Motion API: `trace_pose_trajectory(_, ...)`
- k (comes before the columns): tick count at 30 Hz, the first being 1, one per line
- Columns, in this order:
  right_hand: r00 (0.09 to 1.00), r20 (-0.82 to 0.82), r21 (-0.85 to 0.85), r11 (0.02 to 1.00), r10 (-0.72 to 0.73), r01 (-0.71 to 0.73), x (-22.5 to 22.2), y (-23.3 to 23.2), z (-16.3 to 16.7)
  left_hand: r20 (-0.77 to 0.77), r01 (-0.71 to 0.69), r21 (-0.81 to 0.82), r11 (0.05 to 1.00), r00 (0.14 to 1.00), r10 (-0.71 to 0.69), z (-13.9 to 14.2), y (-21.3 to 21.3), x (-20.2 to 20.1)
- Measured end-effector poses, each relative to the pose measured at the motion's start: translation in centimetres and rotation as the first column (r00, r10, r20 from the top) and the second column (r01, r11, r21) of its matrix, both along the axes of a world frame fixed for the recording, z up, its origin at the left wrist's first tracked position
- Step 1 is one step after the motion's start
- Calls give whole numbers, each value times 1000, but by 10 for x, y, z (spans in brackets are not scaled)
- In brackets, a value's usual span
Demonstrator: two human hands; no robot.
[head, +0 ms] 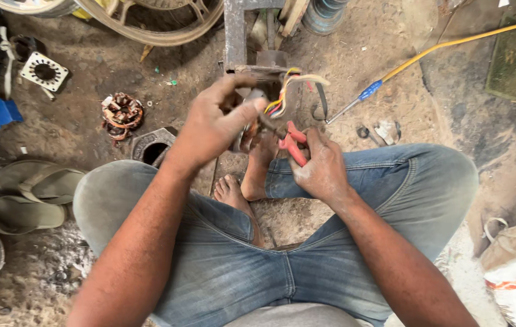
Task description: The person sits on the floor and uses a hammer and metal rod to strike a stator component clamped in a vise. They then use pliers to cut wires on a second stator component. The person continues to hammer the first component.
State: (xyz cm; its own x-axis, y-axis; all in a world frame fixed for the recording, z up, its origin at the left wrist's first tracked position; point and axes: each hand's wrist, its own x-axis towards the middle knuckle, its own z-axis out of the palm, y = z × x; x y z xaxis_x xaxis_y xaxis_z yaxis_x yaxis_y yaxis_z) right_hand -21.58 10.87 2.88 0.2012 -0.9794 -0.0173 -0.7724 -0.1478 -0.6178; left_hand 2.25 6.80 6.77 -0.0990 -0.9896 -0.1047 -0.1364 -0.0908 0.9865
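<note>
The dirt floor is seen from above, with the person seated on it cross-legged in blue jeans, bare feet drawn in at the centre. A pair of grey sandals is laid at the left edge, beside the knee. A white sack with an orange stripe is noted at the lower right. A metal post is stood upright ahead of the feet, with a curved wheel rim lying behind it.

The left hand is raised in front of the post, its grip closed on a small part from which a bundle of coloured wires is led upward; the part itself is largely hidden by the fingers. The right hand is held lower, just beside the left, its grip wrapped tight round the red handles of a pair of pliers, whose nose is pointed at the held part.

A copper coil winding is found on the floor to the left, near a hexagonal metal ring. A blue-handled screwdriver is laid to the right of the wires, against a yellow hose.
</note>
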Motion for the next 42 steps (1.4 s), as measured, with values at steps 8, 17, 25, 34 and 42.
trace_pose_trajectory(8, 896, -355, -291, 880, 266, -376, 3, 7, -1, 678, 344, -117, 932, 713, -178, -18, -2, 0)
trace_pose_trajectory(17, 918, -380, -239, 947, 115, -217, -7, -6, -10, 290, 65, -531, 845, 951, 109, -5, 0, -1)
trace_pose_trajectory(25, 887, -458, -109, 987, 54, -116, -1, 0, -10, 369, 26, -580, 814, 899, 235, -24, -21, -23)
trace_pose_trajectory(34, 449, 639, 769, 509, -624, -387, 5, 27, 0, 161, -251, -316, 915, 936, 313, -55, -32, -5)
trace_pose_trajectory(42, 48, 724, 448, 416, -688, -791, 82, 6, -37, -256, -239, 38, 970, 936, 240, -71, -42, 4)
